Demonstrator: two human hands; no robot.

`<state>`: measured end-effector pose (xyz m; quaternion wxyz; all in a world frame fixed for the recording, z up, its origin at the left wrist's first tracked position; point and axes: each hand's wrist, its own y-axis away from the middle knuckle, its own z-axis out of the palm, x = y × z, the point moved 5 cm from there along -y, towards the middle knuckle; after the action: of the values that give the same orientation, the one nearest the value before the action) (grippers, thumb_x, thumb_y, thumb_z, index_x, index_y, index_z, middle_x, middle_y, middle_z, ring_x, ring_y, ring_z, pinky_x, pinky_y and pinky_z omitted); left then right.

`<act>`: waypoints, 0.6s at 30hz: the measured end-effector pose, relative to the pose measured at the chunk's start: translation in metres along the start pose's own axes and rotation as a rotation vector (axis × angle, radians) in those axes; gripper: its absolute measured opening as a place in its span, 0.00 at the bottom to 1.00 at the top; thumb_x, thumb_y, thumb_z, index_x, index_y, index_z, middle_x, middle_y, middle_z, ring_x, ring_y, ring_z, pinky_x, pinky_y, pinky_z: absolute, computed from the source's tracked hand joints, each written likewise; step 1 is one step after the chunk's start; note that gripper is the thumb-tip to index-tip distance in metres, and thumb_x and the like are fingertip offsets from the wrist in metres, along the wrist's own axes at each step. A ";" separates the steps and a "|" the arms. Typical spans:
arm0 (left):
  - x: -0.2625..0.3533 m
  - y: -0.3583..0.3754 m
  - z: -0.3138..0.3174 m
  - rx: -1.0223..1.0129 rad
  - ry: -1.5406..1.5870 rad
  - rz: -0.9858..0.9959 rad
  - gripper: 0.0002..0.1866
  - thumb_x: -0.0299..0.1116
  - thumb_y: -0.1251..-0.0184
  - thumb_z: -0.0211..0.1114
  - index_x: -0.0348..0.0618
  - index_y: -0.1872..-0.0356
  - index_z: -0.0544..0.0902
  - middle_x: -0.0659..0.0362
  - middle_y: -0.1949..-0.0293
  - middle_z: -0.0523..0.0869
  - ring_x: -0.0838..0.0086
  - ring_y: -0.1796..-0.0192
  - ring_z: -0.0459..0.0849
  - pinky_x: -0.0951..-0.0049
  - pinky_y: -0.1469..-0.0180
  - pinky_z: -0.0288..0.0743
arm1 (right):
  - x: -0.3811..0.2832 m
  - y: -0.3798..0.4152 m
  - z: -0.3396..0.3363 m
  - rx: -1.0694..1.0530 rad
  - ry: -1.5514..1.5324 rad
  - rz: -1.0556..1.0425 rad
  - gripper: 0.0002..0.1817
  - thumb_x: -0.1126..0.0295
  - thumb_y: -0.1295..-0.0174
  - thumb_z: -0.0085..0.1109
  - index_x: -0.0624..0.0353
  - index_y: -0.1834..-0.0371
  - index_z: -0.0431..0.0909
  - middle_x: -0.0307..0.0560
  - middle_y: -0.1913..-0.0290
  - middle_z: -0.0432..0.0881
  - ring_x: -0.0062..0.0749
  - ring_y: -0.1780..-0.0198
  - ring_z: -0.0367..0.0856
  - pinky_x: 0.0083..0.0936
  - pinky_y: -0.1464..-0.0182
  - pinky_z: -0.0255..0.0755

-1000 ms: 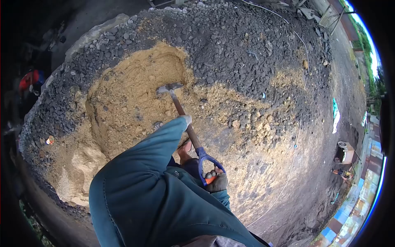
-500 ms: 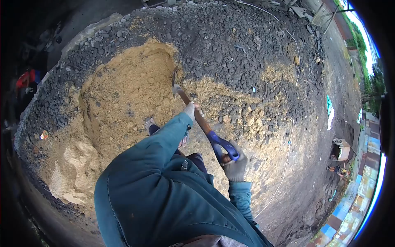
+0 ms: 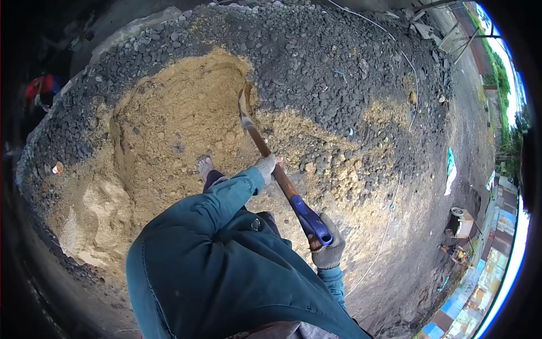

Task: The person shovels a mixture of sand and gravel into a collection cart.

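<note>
A shovel (image 3: pixel 263 144) with a wooden shaft slants across the middle of the view. Partway down the shaft, my left hand (image 3: pixel 267 166), in a pale glove, is closed around the wood. My gloved right hand (image 3: pixel 331 243) grips the blue handle (image 3: pixel 311 220) at the upper end. The metal blade (image 3: pixel 244 105) stands nearly edge-on at the right wall of a hollow in the tan sand (image 3: pixel 180 110). My bare foot (image 3: pixel 204 166) rests on the sand left of the shaft.
Dark gravel (image 3: pixel 316 62) rings the hollow at the back and right. Lighter sand (image 3: pixel 107 206) is heaped at left. A thin white line (image 3: pixel 385 243) crosses the ground at right, near a cart (image 3: pixel 460 222). A person in red (image 3: pixel 39 87) is at far left.
The shovel has turned about its shaft, so more of the blade's face shows and the blue handle looks narrower. Both hands keep their hold and sit slightly lower in view.
</note>
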<state>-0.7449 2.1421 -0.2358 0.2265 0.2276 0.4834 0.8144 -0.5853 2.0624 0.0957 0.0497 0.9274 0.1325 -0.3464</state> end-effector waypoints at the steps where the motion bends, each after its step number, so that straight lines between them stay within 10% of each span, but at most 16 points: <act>1: 0.024 -0.007 0.002 0.003 -0.098 0.020 0.12 0.29 0.42 0.67 0.43 0.63 0.72 0.56 0.70 0.75 0.59 0.72 0.79 0.51 0.68 0.80 | -0.005 -0.015 0.024 0.038 -0.085 0.100 0.27 0.67 0.44 0.64 0.67 0.40 0.75 0.55 0.55 0.85 0.35 0.57 0.87 0.30 0.53 0.79; 6: 0.063 -0.114 -0.054 -0.168 -0.040 0.105 0.06 0.33 0.38 0.60 0.45 0.66 0.72 0.57 0.77 0.72 0.61 0.77 0.75 0.54 0.72 0.75 | 0.011 -0.058 0.141 0.029 -0.119 0.042 0.30 0.71 0.50 0.64 0.63 0.39 0.73 0.60 0.58 0.83 0.43 0.58 0.86 0.32 0.56 0.78; 13: 0.024 -0.003 -0.060 0.054 0.075 -0.034 0.09 0.37 0.38 0.57 0.47 0.62 0.70 0.52 0.72 0.72 0.57 0.76 0.75 0.46 0.69 0.74 | -0.020 -0.004 0.025 -0.150 -0.155 0.028 0.36 0.49 0.48 0.71 0.66 0.43 0.78 0.58 0.55 0.86 0.42 0.57 0.88 0.32 0.54 0.80; 18: 0.075 -0.010 -0.177 0.406 0.344 0.039 0.11 0.37 0.38 0.56 0.46 0.57 0.74 0.48 0.64 0.74 0.54 0.67 0.77 0.42 0.63 0.76 | -0.017 0.020 0.002 -0.177 -0.274 -0.217 0.29 0.46 0.36 0.55 0.66 0.55 0.84 0.56 0.58 0.86 0.35 0.64 0.85 0.27 0.59 0.77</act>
<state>-0.9075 2.0696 -0.3096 0.0751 0.1360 0.6637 0.7317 -0.5936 2.0392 0.1052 0.1110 0.8438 0.2537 -0.4598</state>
